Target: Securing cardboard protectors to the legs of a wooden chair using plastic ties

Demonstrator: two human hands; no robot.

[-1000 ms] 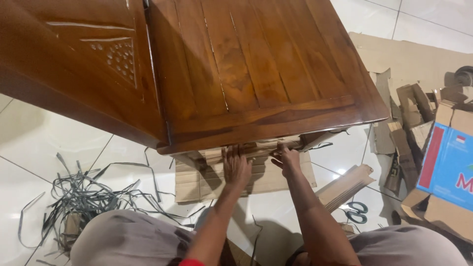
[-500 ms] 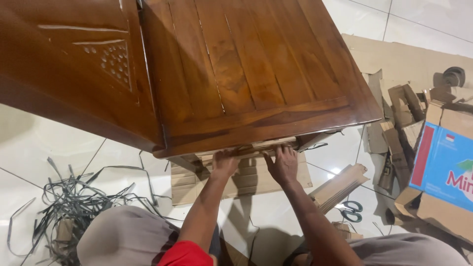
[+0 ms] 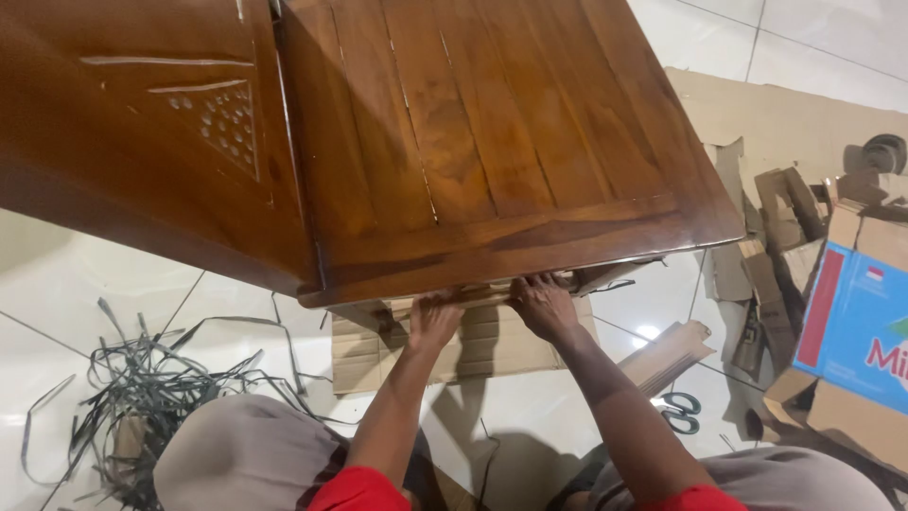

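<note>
A glossy brown wooden table top (image 3: 473, 142) fills the upper half of the head view, with a carved wooden panel (image 3: 142, 123) to its left. Under the table's near edge lies a folded corrugated cardboard piece (image 3: 492, 345) on the white tile floor. My left hand (image 3: 435, 320) presses on the cardboard at the table's edge, its fingertips hidden beneath the wood. My right hand (image 3: 544, 305) rests beside it, fingers curled on the cardboard's upper rim under the table. Whether either hand grips the cardboard I cannot tell.
A tangle of grey plastic strapping (image 3: 132, 388) lies on the floor at the left. Black-handled scissors (image 3: 681, 412) and a folded cardboard strip (image 3: 667, 355) sit to the right. Torn cardboard scraps (image 3: 766, 237) and a blue and red carton (image 3: 856, 322) crowd the right side.
Both hands have slid up the cardboard toward the table's edge, and their fingertips have gone under it. The view has shifted slightly.
</note>
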